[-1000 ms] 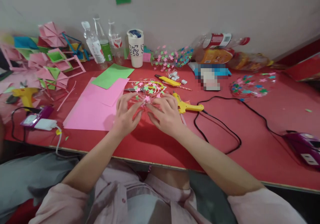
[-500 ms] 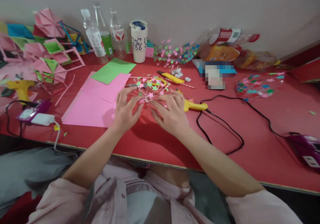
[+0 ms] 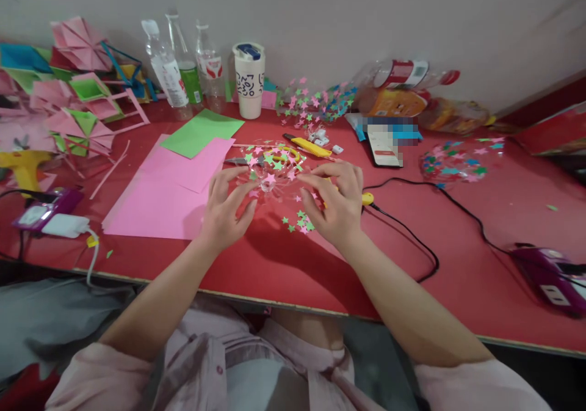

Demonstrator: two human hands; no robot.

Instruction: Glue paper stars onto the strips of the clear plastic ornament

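A clear plastic piece (image 3: 274,165) covered with pink and green paper stars sits on the red table (image 3: 274,258) between my hands. My left hand (image 3: 226,206) is at its left side, thumb apart from the fingers, fingertips close to the plastic edge; I cannot tell if they touch it. To the right, my right hand (image 3: 336,200) is open with fingers spread. Several loose green and pink stars (image 3: 300,221) lie beside my right thumb. Partly hidden behind that hand is a yellow glue gun (image 3: 367,199).
Pink paper (image 3: 151,203) and a green sheet (image 3: 201,133) lie left. A yellow cutter knife (image 3: 311,147) lies behind the plastic piece. Bottles (image 3: 210,69) and a white cup (image 3: 249,84) stand at the wall. A black cord (image 3: 462,206) crosses the right side, near another star-covered plastic piece (image 3: 453,160).
My right hand has moved right, away from the plastic piece, and its fingers have spread. The loose stars beside it have come into view. The whole view has shifted slightly.
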